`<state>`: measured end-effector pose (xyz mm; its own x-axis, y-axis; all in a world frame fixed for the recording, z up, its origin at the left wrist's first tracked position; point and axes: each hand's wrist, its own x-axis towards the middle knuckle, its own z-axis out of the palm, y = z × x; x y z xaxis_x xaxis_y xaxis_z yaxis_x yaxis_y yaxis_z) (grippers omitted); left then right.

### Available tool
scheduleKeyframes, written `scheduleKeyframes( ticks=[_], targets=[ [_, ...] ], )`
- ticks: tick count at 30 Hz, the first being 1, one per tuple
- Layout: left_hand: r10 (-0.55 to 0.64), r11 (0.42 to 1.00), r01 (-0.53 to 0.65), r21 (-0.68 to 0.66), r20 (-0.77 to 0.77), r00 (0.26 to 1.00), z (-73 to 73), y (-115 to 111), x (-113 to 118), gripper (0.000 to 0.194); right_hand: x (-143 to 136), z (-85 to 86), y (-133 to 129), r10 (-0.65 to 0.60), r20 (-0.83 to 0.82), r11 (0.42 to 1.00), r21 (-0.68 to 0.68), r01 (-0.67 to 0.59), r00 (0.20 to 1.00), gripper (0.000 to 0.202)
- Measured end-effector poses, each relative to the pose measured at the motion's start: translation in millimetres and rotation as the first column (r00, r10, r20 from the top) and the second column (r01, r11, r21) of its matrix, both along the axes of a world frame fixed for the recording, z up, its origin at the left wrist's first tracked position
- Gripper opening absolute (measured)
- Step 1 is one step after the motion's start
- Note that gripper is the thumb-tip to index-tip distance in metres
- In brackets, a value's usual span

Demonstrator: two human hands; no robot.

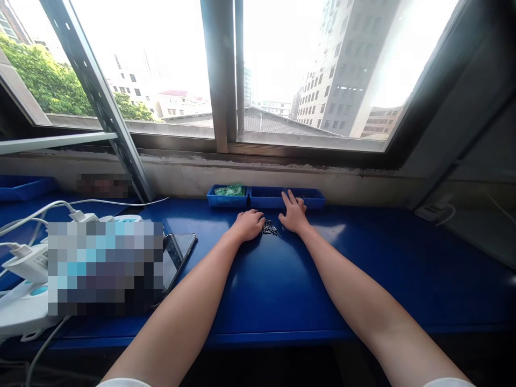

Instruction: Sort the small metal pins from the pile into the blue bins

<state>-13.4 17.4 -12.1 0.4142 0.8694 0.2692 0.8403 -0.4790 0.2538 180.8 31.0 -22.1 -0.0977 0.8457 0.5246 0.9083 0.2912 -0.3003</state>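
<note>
A smooth, glossy blue table (pixel 262 312) ends in a straight near edge, with broad room to move right of the forearms; a rounded white plastic power strip (pixel 24 303) crowds its left end. Against the wall sits a long, shallow blue bin (pixel 264 202). Of the hands, the right (pixel 294 215) spreads its fingers, released, over that bin's near rim; the left (pixel 250 223) curls on the table — any grip cannot be told. Slender, dark metallic screws (pixel 269 228) lie heaped between both hands.
</note>
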Motion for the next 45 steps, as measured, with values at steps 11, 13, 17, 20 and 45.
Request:
scheduleKeyframes(
  ticks=[11, 13, 17, 20, 45],
  targets=[
    [0.0, 0.996, 0.001, 0.091, -0.001, 1.0, 4.9, -2.7, -1.4, 0.032, -20.9, 0.7, -11.2, 0.414, -0.14, 0.907, -0.025, -0.421, 0.9, 0.012],
    [-0.005, 0.997, 0.005, 0.083, -0.001, 1.0, 4.9, -2.5, -1.3, 0.031, -20.6, 0.2, -10.5, 0.4, -0.143, 0.91, -0.056, -0.411, 0.905, 0.013],
    [-0.005, 0.997, 0.005, 0.077, 0.004, 1.0, 4.9, -2.1, -1.2, 0.031, -19.6, -0.3, -7.0, 0.354, -0.177, 0.924, -0.085, -0.372, 0.918, 0.014],
    [-0.014, 0.996, 0.013, 0.087, 0.012, 1.0, 4.5, -2.0, -1.5, 0.03, -19.1, -0.2, -5.3, 0.35, -0.209, 0.923, -0.093, -0.374, 0.913, 0.013],
    [-0.074, 0.979, 0.057, 0.197, 0.078, 0.994, 9.7, -3.7, -2.1, 0.024, -23.5, 8.1, -14.2, 0.404, -0.328, 0.904, 0.0, -0.427, 0.854, 0.021]
  ],
)
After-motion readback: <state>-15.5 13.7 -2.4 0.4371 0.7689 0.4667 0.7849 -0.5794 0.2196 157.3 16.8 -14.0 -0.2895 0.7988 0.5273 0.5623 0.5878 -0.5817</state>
